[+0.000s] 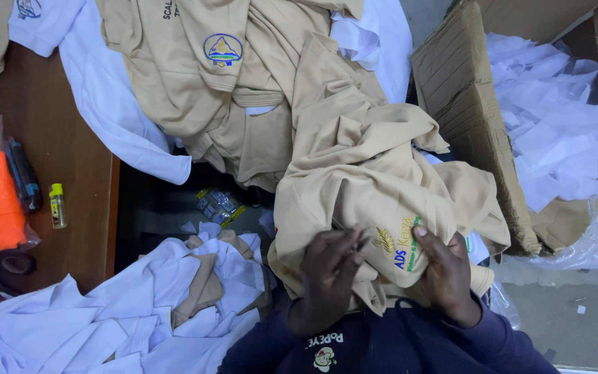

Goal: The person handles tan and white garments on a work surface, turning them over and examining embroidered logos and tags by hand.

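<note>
1. Head view, looking straight down: both hands are on a tan shirt bunched up over the lap, right by its stitched logo.
2. Left hand has its fingers curled, pinching the fabric just left of the logo.
3. Right hand grips the cloth from the other side, thumb pressed flat beside the stitching.
4. Around it: white shirts lower left, a cardboard box of white paper scraps on the right, a small yellow lighter on the brown table.
</note>
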